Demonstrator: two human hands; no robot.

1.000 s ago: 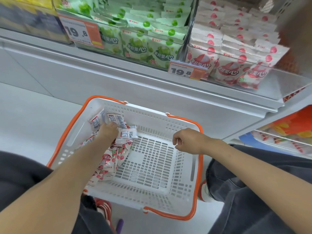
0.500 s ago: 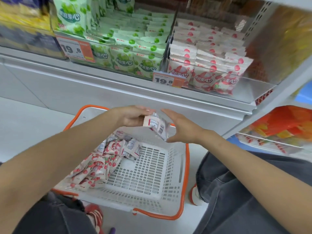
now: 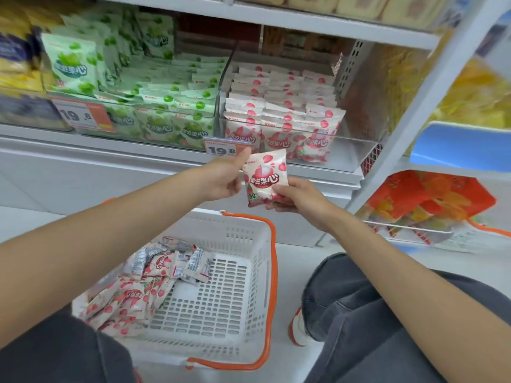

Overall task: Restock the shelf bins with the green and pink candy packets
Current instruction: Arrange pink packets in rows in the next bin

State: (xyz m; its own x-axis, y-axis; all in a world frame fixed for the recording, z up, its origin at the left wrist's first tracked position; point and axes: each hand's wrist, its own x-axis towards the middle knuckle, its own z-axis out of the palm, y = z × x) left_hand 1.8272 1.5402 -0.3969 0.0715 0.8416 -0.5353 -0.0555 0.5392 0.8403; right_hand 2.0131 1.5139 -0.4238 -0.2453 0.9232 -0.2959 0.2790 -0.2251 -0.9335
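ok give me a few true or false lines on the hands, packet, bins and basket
1. The left hand and right hand both hold one pink packet. True.
2. The basket holds green packets. False: only pink packets show in it.
3. The pink bin is right of the green bin. True.
4. The held packet lies in the pink bin. False: it is held in the air in front of the shelf, outside the bin.
5. The basket's handles are orange. True.
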